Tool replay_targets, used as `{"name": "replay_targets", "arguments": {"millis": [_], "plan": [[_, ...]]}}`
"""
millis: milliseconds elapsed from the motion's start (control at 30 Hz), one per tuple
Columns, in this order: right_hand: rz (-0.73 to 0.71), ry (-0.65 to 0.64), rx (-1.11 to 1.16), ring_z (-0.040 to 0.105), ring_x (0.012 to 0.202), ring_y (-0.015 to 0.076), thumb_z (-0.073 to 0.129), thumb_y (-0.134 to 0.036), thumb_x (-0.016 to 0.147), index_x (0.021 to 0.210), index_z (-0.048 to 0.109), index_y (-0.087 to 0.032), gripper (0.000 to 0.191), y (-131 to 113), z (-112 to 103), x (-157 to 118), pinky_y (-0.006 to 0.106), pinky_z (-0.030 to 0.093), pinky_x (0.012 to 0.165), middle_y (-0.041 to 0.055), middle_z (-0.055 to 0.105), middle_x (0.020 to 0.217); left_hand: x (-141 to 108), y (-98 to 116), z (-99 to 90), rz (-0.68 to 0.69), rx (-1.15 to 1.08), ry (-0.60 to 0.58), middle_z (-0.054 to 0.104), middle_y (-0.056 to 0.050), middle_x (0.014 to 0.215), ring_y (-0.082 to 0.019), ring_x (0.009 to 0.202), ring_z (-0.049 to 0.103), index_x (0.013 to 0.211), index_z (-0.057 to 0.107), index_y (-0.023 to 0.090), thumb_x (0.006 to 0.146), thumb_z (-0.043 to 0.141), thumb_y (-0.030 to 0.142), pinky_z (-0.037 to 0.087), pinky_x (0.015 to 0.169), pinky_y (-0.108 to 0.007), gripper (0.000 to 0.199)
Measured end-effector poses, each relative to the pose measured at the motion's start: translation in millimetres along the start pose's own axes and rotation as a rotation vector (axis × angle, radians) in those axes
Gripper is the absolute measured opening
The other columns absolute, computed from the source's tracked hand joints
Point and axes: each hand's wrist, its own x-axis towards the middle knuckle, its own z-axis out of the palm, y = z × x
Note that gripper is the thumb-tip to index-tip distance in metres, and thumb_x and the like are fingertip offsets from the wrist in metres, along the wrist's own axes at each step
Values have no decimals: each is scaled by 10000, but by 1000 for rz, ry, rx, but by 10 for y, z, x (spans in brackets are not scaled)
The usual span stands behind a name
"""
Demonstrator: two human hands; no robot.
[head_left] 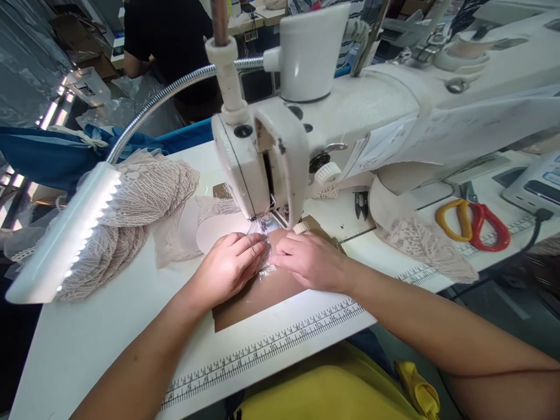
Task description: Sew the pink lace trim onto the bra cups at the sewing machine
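Under the head of a white sewing machine (282,163), a small piece of pale lace (265,238) lies at the needle. My left hand (231,262) presses on its left side, fingers together and bent over the lace. Close on the right, my right hand (308,259) has its fingers curled, the fingertips at the lace's right edge. Whatever the right fingers pinch is too small to make out. Both hands rest over a brown sheet (249,303) on the white table. Pale lace with a rounded cup piece (219,230) sits just behind my left hand.
Stacked lace pieces (153,186) lie at left behind a lit lamp (65,239). Red and yellow scissors (487,227), small black snips (361,204) and more lace (431,245) are at right. A printed ruler (271,350) runs along the front edge. A person in black (168,46) sits beyond.
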Motion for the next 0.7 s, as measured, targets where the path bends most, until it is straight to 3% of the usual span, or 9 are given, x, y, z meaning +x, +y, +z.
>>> {"name": "replay_targets", "arguments": {"millis": [300,500,700], "plan": [[17,0,-30,366,713,159,487,-89,843,887,676,-172,211,-14,-27,-1,295,224,620,28,541,750,63,-6,20,-39,141,-71,591,-109,1314,-232,904,560,1201,608,156,954,451,255,484,798,-393,310],[71,19,-103,339,649,146,490,-49,790,837,668,-164,216,-3,-2,18,298,206,589,22,520,731,84,-65,30,-32,156,-57,596,-112,1307,-245,942,557,1230,592,146,952,451,258,482,818,-406,331],[154,3,-162,378,646,141,471,-23,802,914,672,-159,268,-15,5,68,306,221,602,24,574,758,58,-129,46,25,113,-32,609,-106,1286,-260,1077,545,1241,591,185,939,481,229,468,879,-414,325]]}}
